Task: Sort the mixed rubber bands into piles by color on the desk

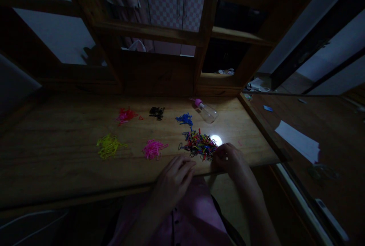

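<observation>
A mixed heap of coloured rubber bands (199, 143) lies on the wooden desk (57, 162) near its front edge. My right hand (228, 158) rests at the heap's right side, fingers curled against the bands. My left hand (175, 175) lies on the desk's front edge just left of the heap, fingers stretched flat and holding nothing. Sorted small piles lie apart: pink (153, 149), yellow (108, 145), red (126, 115), black (156, 112) and blue (184, 119).
A clear small bottle with a pink cap (205, 110) lies on its side behind the heap. A bright light spot (216, 139) falls by the heap. Wooden shelving (159, 33) rises behind the desk. A white paper (298, 140) lies on the surface to the right.
</observation>
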`<state>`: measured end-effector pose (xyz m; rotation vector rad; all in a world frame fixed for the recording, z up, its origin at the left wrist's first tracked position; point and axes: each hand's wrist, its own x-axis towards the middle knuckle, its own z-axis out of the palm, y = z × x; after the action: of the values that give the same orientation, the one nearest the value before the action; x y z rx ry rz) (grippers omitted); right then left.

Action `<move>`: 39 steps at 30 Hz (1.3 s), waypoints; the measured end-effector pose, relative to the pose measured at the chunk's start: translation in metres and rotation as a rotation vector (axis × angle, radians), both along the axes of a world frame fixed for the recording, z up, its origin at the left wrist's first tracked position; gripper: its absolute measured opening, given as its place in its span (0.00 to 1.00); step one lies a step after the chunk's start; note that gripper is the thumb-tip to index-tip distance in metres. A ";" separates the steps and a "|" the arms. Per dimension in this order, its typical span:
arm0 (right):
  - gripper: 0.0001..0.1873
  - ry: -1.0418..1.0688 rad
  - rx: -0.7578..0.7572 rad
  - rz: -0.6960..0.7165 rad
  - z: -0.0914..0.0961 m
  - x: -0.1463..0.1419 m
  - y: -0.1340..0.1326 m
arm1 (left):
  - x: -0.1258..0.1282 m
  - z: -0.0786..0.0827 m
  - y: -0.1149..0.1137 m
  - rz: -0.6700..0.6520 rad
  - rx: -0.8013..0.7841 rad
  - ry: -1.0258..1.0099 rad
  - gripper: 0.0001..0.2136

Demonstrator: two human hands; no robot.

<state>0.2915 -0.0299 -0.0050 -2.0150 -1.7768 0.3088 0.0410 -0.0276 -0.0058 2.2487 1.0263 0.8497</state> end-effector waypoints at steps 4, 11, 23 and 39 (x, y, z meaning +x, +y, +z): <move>0.05 -0.033 -0.028 0.021 0.001 0.000 0.004 | 0.001 -0.006 0.002 -0.003 -0.025 0.016 0.14; 0.04 -0.002 -0.022 -0.013 0.002 0.006 -0.002 | 0.009 -0.008 0.018 0.016 -0.056 -0.036 0.13; 0.06 0.079 -0.032 -0.100 0.019 0.019 -0.024 | 0.010 -0.012 0.024 0.069 -0.067 -0.067 0.13; 0.04 0.284 0.053 0.046 0.030 0.004 -0.029 | 0.011 0.001 0.021 0.102 -0.125 -0.249 0.09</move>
<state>0.2950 -0.0584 0.0251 -1.7949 -1.6371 0.5285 0.0518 -0.0066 -0.0051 1.9433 1.0522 1.0483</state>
